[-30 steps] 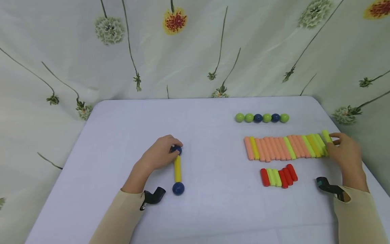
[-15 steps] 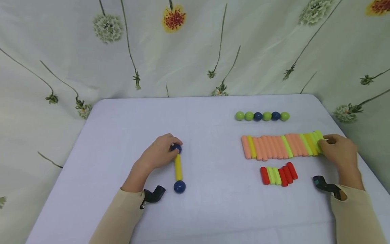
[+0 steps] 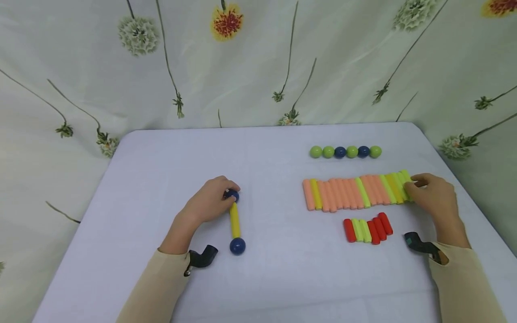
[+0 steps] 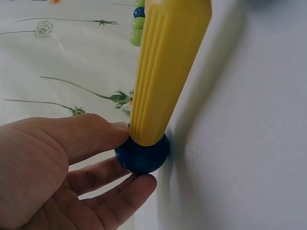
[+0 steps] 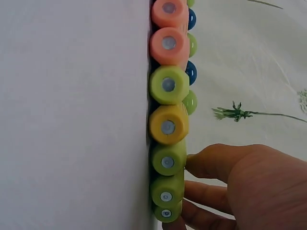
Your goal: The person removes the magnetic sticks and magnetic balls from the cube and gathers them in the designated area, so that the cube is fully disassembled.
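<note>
My left hand (image 3: 211,199) grips a dark blue ball (image 4: 143,155) between thumb and fingers. A yellow magnetic rod (image 3: 235,221) joins that ball to a second blue ball (image 3: 237,246) nearer me. At right, a long row of pink, yellow and light green rods (image 3: 343,194) lies side by side, round metal discs in the rod ends. My right hand (image 3: 435,195) is at the row's right end. In the right wrist view its thumb touches one light green rod (image 5: 168,160), and its fingers curl round the outermost light green rod (image 5: 166,213).
Behind the long row stands a line of green and blue balls (image 3: 352,151). In front of it lies a short row of red and light green rods (image 3: 368,229). All rest on a white-covered table (image 3: 278,269), before a flower-patterned cloth (image 3: 258,63).
My right hand has set a light green rod against the row's right end. The whole row has then slid left with the hand. My left hand keeps its hold on the blue ball.
</note>
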### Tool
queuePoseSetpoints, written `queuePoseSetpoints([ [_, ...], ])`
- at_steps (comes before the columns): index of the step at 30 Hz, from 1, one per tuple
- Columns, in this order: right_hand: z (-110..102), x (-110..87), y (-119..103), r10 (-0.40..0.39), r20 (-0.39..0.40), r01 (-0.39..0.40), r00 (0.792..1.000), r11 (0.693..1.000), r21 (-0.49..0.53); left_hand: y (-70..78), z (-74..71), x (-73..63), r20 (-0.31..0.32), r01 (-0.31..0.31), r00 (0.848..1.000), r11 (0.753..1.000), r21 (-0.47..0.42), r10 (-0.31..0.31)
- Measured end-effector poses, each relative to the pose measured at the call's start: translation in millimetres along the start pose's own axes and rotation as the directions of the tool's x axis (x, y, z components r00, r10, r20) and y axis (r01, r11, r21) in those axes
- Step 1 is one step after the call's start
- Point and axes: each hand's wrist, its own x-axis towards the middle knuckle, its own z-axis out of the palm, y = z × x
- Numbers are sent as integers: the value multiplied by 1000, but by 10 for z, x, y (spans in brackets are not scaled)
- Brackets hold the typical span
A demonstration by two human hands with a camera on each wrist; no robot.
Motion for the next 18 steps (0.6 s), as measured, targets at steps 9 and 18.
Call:
queuePoseSetpoints([
  [9, 8, -80, -175, -83, -34, 82, 996, 996, -21, 10, -37, -3, -6, -29, 1000, 1000, 3, 29],
  [18, 223, -633, -1064, -472, -42, 470, 881, 881, -55, 43, -12, -35, 27, -37, 999, 999, 6, 37],
])
